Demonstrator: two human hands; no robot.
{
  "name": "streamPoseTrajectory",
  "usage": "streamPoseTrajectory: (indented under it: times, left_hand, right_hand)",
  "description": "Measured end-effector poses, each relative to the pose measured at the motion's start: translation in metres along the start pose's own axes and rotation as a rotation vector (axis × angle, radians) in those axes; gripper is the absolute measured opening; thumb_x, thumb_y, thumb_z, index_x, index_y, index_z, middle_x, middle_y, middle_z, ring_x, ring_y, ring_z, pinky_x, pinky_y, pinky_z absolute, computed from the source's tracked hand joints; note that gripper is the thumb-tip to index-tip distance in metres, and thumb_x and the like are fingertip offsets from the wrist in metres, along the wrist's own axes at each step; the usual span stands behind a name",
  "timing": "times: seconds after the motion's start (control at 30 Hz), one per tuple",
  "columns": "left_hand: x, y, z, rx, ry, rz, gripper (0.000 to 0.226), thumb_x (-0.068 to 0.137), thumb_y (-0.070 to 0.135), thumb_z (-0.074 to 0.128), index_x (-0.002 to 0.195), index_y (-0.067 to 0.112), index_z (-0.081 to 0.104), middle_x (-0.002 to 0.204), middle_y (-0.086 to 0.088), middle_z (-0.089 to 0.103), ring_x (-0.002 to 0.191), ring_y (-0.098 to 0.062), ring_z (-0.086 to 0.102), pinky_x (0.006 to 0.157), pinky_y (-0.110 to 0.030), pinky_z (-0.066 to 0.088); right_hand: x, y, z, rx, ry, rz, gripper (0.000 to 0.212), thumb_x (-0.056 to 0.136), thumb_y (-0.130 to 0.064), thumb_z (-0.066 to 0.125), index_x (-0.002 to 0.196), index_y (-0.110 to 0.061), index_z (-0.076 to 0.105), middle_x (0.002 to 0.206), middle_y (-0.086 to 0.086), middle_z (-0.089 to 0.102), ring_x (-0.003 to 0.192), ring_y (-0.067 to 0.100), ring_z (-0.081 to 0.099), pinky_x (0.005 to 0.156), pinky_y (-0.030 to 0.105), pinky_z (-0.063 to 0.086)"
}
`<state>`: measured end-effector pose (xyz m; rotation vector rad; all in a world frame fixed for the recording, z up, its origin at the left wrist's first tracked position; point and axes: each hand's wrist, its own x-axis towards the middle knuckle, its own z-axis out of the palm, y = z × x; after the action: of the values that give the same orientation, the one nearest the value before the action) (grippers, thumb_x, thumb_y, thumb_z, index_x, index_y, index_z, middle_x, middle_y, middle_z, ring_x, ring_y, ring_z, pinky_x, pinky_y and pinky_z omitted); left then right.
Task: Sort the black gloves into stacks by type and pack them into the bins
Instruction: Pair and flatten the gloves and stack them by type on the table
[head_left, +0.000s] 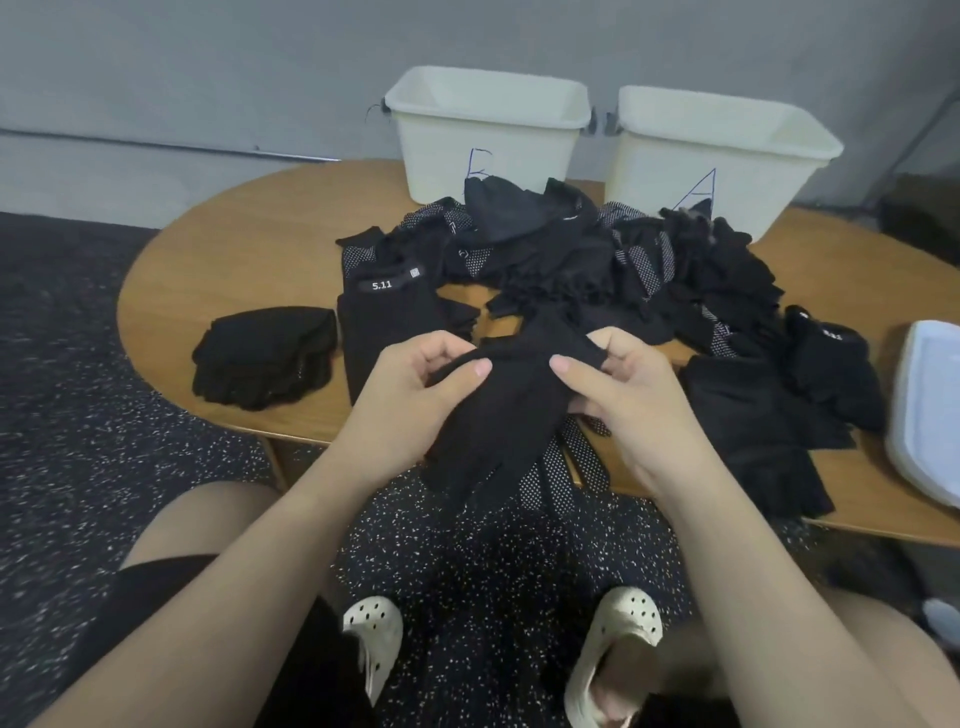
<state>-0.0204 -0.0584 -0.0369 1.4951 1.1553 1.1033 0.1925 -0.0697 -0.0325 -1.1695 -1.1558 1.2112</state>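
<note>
Black gloves (545, 270) lie heaped on the oval wooden table (228, 260), before two white bins (485, 140), interiors unseen. Left hand (415, 395) and right hand (618, 405) pinch one knit glove (509, 395) above the near edge, over speckled dark flooring (78, 364).

A plain workroom: grey wall (208, 62), speckled rubber floor (78, 364), wooden table (234, 244), labelled bins (488, 150).
</note>
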Motion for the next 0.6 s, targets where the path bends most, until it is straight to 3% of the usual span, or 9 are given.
streamPoseTrajectory:
  times: [0.07, 0.17, 0.27, 0.37, 0.5, 0.6]
  left_hand:
    - [0.000, 0.001, 0.000, 0.038, 0.012, 0.017, 0.011, 0.098, 0.011, 0.067, 0.089, 0.014, 0.072, 0.087, 0.001, 0.077, 0.082, -0.008, 0.071, 0.077, -0.027, 0.055]
    - [-0.001, -0.002, 0.002, 0.239, 0.075, 0.114, 0.011, 0.097, 0.014, 0.069, 0.106, 0.020, 0.070, 0.102, 0.011, 0.073, 0.100, -0.003, 0.067, 0.090, -0.026, 0.054]
    - [-0.007, 0.000, 0.008, 0.402, 0.225, 0.324, 0.028, 0.092, 0.018, 0.073, 0.119, 0.019, 0.063, 0.114, 0.009, 0.062, 0.110, -0.008, 0.058, 0.094, -0.028, 0.049]
    - [-0.015, 0.009, 0.015, 0.536, 0.207, 0.539, 0.038, 0.089, 0.032, 0.077, 0.120, 0.013, 0.065, 0.115, 0.004, 0.059, 0.108, -0.017, 0.055, 0.096, -0.027, 0.043]
    - [-0.030, 0.016, 0.035, 0.473, 0.018, 0.386, 0.072, 0.082, 0.054, 0.077, 0.144, 0.026, 0.055, 0.129, 0.017, 0.057, 0.122, -0.008, 0.053, 0.103, -0.031, 0.046]
    - [-0.031, 0.012, 0.047, 0.461, 0.066, 0.356, 0.065, 0.091, 0.034, 0.076, 0.150, 0.027, 0.050, 0.133, 0.016, 0.059, 0.126, -0.003, 0.054, 0.107, -0.027, 0.045]
  right_hand:
    - [-0.002, -0.001, -0.002, 0.059, 0.067, 0.014, 0.015, 0.093, -0.005, 0.070, 0.087, -0.015, 0.061, 0.075, 0.004, 0.067, 0.074, 0.018, 0.068, 0.068, 0.033, 0.057]
    - [-0.006, 0.001, -0.003, 0.106, 0.088, 0.017, 0.017, 0.093, -0.004, 0.069, 0.089, -0.016, 0.058, 0.072, 0.007, 0.057, 0.064, 0.015, 0.064, 0.064, 0.030, 0.054]
    - [-0.011, 0.000, -0.002, 0.150, 0.063, -0.007, 0.010, 0.094, -0.006, 0.069, 0.098, -0.011, 0.061, 0.087, 0.021, 0.061, 0.071, 0.020, 0.066, 0.065, 0.029, 0.055]
    - [-0.015, -0.004, 0.000, 0.227, 0.021, -0.039, 0.006, 0.094, -0.009, 0.067, 0.098, -0.012, 0.064, 0.087, 0.010, 0.071, 0.076, 0.018, 0.067, 0.069, 0.027, 0.055]
    - [-0.018, -0.007, 0.008, 0.315, -0.038, -0.047, 0.012, 0.086, -0.014, 0.069, 0.096, -0.012, 0.062, 0.074, -0.001, 0.063, 0.070, 0.011, 0.064, 0.067, 0.026, 0.057]
    - [-0.019, -0.004, 0.015, 0.259, -0.098, -0.056, 0.018, 0.091, -0.012, 0.067, 0.108, -0.005, 0.067, 0.096, 0.008, 0.073, 0.087, 0.020, 0.069, 0.075, 0.031, 0.057]
